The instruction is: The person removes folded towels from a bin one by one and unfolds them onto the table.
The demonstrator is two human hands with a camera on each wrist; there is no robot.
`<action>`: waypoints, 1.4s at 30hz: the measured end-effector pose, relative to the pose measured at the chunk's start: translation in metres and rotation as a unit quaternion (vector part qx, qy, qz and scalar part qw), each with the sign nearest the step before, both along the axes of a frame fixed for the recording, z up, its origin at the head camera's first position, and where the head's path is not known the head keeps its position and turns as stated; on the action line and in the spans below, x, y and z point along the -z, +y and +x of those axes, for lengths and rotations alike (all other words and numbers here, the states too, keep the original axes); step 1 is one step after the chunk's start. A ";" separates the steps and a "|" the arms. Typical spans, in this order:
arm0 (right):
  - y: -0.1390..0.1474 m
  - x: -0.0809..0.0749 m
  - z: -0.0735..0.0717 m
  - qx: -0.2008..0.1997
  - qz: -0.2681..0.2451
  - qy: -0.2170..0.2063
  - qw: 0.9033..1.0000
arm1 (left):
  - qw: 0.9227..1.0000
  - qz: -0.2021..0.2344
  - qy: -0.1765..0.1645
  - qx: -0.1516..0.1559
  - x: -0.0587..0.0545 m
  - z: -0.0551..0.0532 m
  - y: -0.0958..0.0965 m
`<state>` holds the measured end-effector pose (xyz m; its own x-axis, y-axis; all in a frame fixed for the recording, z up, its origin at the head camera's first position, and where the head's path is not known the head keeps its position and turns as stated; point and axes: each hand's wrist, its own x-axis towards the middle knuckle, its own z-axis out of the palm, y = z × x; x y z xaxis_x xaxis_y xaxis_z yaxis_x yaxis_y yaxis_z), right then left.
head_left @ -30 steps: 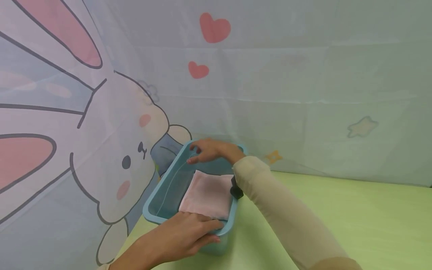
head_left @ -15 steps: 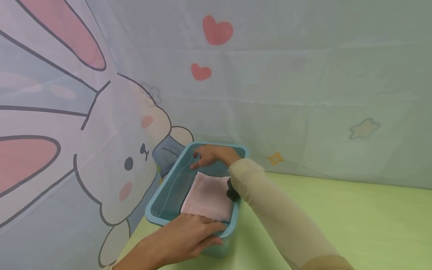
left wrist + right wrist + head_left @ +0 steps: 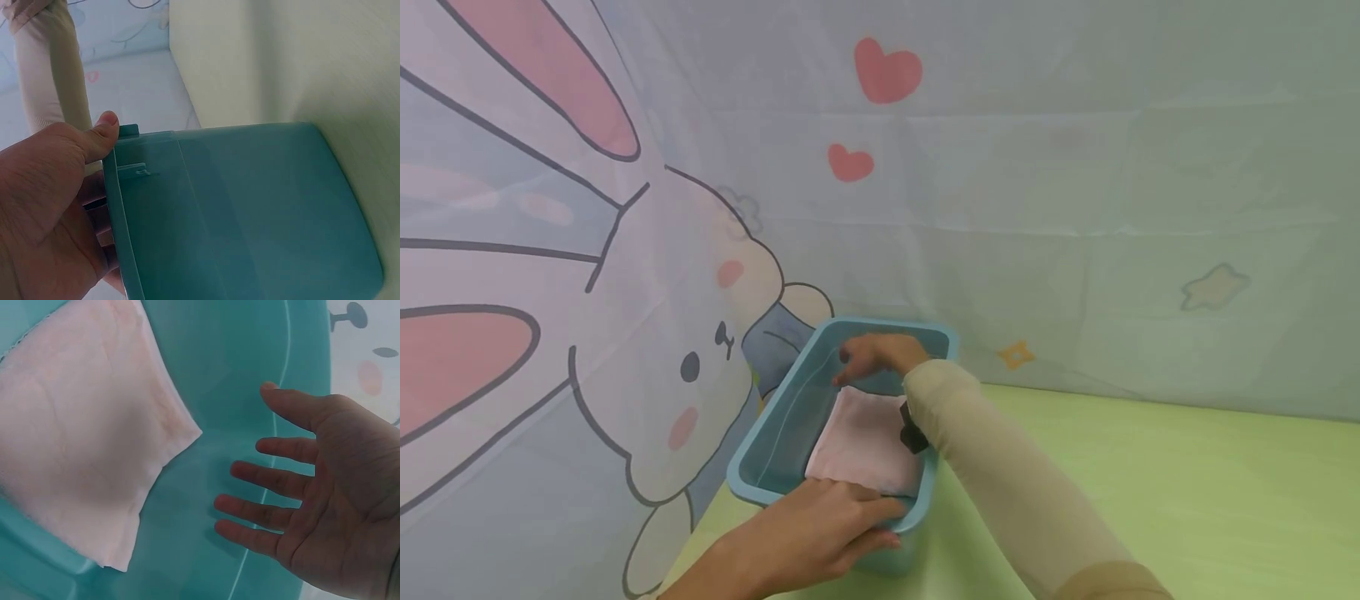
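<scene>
A blue plastic tub [image 3: 767,433] stands on the table against the backdrop. On its floor lies a folded pink towel [image 3: 868,437], flat and roughly square; the right wrist view shows the towel's [image 3: 94,419] corner and folded edges. My left hand [image 3: 812,533] grips the tub's near rim; in the left wrist view the thumb [image 3: 103,134] is on the outer side, with the other fingers partly hidden behind the rim. Inside the far end of the tub hovers my right hand [image 3: 880,354], fingers spread, holding nothing. A gap separates the right hand [image 3: 337,487] from the towel.
The tub stands near the table's left edge, beside a hanging sheet [image 3: 1037,167] printed with a rabbit and hearts. Yellow-green table surface [image 3: 1187,492] extends to the right. A black device [image 3: 913,429] sits at the right wrist.
My right hand has sunk slightly lower into the tub. The left hand keeps its grip on the rim, and the towel lies still. The head view has shifted a little.
</scene>
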<state>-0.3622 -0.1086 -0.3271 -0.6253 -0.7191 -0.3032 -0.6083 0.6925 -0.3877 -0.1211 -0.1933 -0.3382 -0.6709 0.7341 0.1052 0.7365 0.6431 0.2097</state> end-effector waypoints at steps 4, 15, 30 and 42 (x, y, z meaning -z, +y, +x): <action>0.000 0.005 -0.001 0.009 0.019 0.006 1.000 | 1.000 0.007 -0.006 0.005 0.001 -0.001 0.000; 0.003 0.022 -0.009 0.027 0.051 0.001 0.998 | 0.999 0.015 0.021 0.028 0.003 -0.004 0.000; 0.000 0.028 -0.004 0.061 0.107 -0.016 0.992 | 0.999 0.015 0.034 0.026 0.006 -0.003 -0.001; 0.002 0.031 -0.003 0.104 0.104 -0.023 0.989 | 0.998 0.030 0.050 0.039 0.007 -0.003 -0.001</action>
